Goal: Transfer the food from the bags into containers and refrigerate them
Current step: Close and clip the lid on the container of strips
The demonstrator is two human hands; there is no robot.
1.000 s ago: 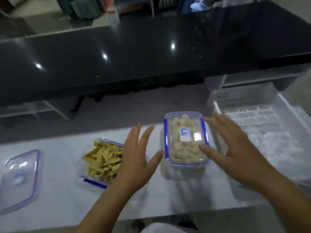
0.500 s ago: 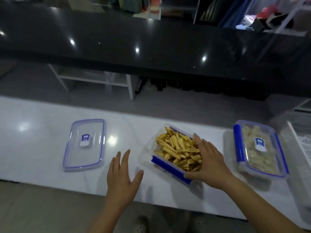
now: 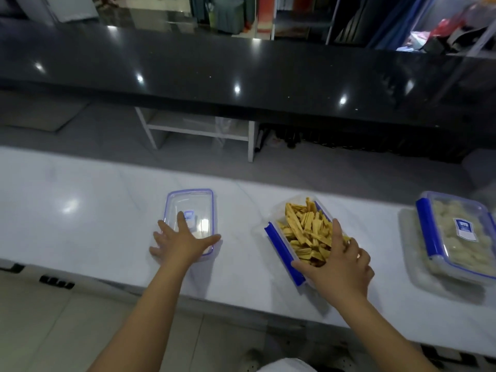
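On the white counter [image 3: 80, 210], left hand [image 3: 180, 241] lies flat on lid [image 3: 200, 208]; right hand [image 3: 339, 267] grips fries container [image 3: 279, 237].

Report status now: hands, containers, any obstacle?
Left hand flat on loose lid. Right hand grips open fries container. Second container lidded. Nothing blocking.

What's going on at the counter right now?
A person is packing food into plastic boxes on the white counter. The left hand lies spread on the loose lid, while the right hand grips the near end of the open box of fries. Farther right, a box of pale food is already lidded.
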